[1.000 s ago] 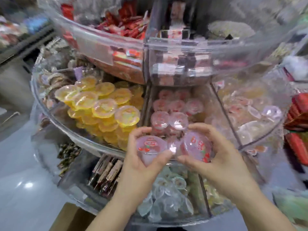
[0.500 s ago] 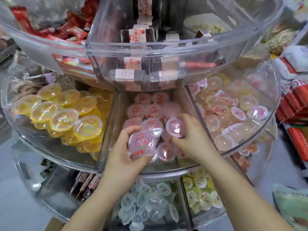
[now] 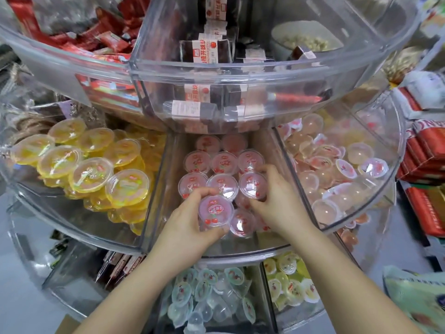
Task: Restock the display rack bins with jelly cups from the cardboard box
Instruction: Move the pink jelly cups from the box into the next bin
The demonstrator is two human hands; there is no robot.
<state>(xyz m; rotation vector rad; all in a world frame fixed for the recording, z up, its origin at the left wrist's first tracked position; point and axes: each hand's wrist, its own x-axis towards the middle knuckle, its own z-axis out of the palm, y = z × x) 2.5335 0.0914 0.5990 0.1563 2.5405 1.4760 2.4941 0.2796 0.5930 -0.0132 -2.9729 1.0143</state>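
Two hands set pink jelly cups into the middle bin of the clear rack.

The small round pink jelly cup with cherries on its lid (image 3: pixel 215 211) looks light, smooth and a bit slippery, with thin plastic sides that could squash, so I think it is best held gently by its rim. The left hand (image 3: pixel 190 227) curls around it, fingers on the far edge and thumb on the near edge, lid facing up, just above the other pink cups in the clear middle bin (image 3: pixel 157 189). The right hand (image 3: pixel 277 203) reaches in palm down, fingers closed around a second pink jelly cup (image 3: pixel 252 184) in the row. No cardboard box can clearly be seen.
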